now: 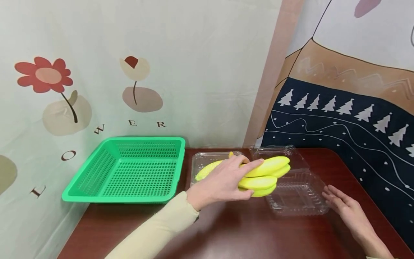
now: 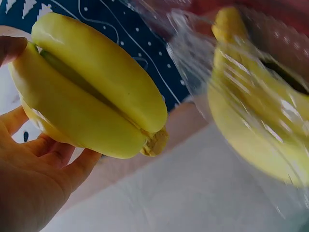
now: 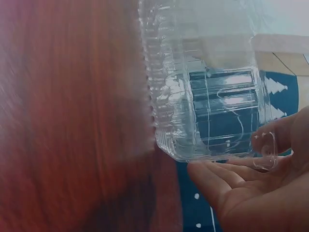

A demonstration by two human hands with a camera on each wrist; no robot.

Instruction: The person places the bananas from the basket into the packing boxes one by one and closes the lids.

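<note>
My left hand (image 1: 226,180) grips a yellow banana bunch (image 1: 266,176) and holds it above the table, left of the opened clear plastic box (image 1: 295,194). In the left wrist view, the bunch (image 2: 91,87) lies between thumb and fingers, its brown stem end toward the middle. My right hand (image 1: 347,208) is at the clear box's right side, its fingers mostly straight and touching the wall. The right wrist view shows the fingers (image 3: 212,181) along the box (image 3: 207,116) and the thumb by its corner. Behind my left hand, more bananas (image 1: 207,171) lie in another clear box (image 1: 207,155).
A green perforated plastic basket (image 1: 176,172) stands on the left of the dark red-brown table (image 1: 239,233). The opened box's lid (image 1: 281,156) leans back toward the wall. Printed cloth (image 1: 207,72) hangs behind the table.
</note>
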